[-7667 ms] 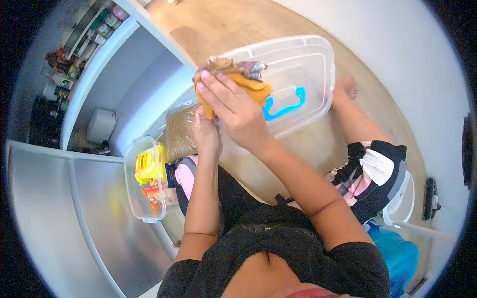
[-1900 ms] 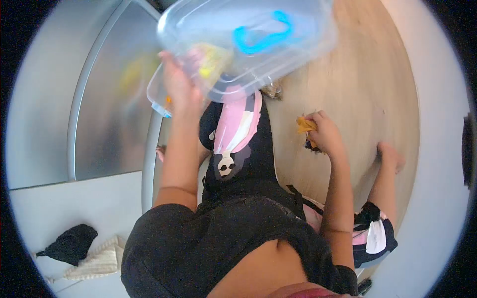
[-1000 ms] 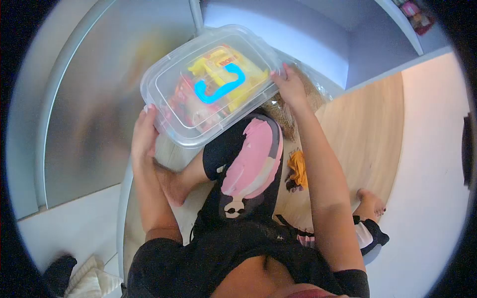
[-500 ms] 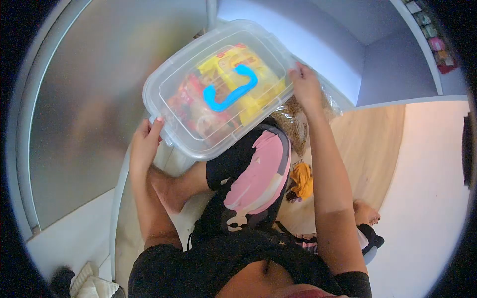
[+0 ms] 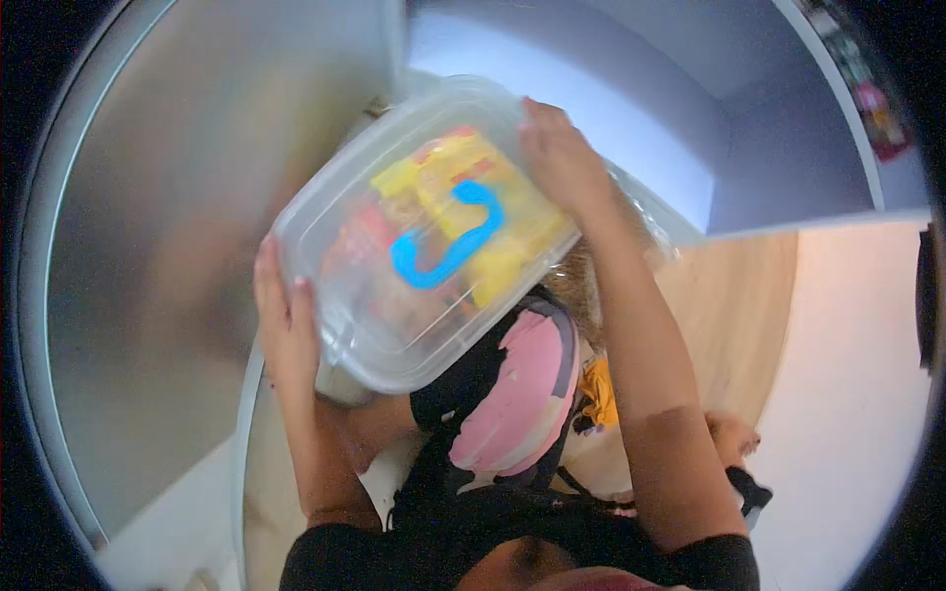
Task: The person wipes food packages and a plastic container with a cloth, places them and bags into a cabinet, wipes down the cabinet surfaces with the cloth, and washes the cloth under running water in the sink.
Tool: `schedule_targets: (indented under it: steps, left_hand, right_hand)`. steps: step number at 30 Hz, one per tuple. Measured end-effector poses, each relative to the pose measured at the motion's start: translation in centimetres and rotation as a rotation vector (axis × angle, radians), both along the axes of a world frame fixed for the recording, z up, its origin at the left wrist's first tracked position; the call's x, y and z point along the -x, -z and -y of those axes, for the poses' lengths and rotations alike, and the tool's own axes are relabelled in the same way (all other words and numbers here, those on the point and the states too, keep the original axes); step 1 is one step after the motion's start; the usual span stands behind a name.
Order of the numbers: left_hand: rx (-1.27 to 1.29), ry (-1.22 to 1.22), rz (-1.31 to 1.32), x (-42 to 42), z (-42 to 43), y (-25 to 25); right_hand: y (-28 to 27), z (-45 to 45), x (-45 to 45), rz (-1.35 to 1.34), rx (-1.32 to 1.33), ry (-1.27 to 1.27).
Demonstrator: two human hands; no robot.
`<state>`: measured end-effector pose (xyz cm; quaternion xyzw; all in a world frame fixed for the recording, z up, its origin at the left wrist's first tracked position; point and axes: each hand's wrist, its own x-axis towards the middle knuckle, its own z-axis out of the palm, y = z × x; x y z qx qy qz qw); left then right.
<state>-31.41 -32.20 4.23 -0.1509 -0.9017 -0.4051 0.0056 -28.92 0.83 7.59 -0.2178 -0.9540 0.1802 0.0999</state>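
Note:
A clear plastic box with a translucent lid (image 5: pixel 345 212) is tilted in front of me, with a blue handle (image 5: pixel 448 266) on top. Yellow packages (image 5: pixel 503 227) and red-and-white ones show blurred through the lid. My left hand (image 5: pixel 286 315) grips the box's left end, fingers at its rim. At the right end, my right hand (image 5: pixel 562 158) is closed on the lid's edge. A crumpled orange cloth (image 5: pixel 598 394) lies on the floor beside my knee. Behind my right forearm is a clear bag of brown grain-like stuff (image 5: pixel 576 286), partly hidden.
An open grey compartment (image 5: pixel 631 98) is beyond the box. Small jars and packets (image 5: pixel 877 113) line a shelf at the upper right. A frosted panel (image 5: pixel 177 246) stands at the left. My bent leg (image 5: pixel 522 394) is below the box, and a bare foot (image 5: pixel 731 438) rests at the right.
The orange cloth left my right hand for the floor. Both hands came onto the lidded box. Since half a second ago, the box sits lower in view and my right hand is further along its edge.

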Motion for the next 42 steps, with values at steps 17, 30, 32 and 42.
schedule_targets:
  steps: [17, 30, 32, 42]
  left_hand:
    - [-1.107, -0.267, 1.025, -3.1, 2.1, 4.5]
    - [-0.837, -0.326, 0.559, -5.9, -1.2, -0.8]
    - [-0.761, -0.369, 0.479, -6.3, -2.5, -0.7]
    - [-0.533, -0.328, 0.275, -2.1, -3.2, 1.1]
  right_hand:
    - [1.8, -6.0, 1.2, 0.268, 1.072, 0.079]
    - [-0.8, -1.8, -0.2, -0.005, 0.061, 0.133]
    - [-0.4, -1.4, -0.7, -0.012, 0.050, 0.136]
    - [3.0, -8.1, -4.3, -0.211, 0.045, -0.246]
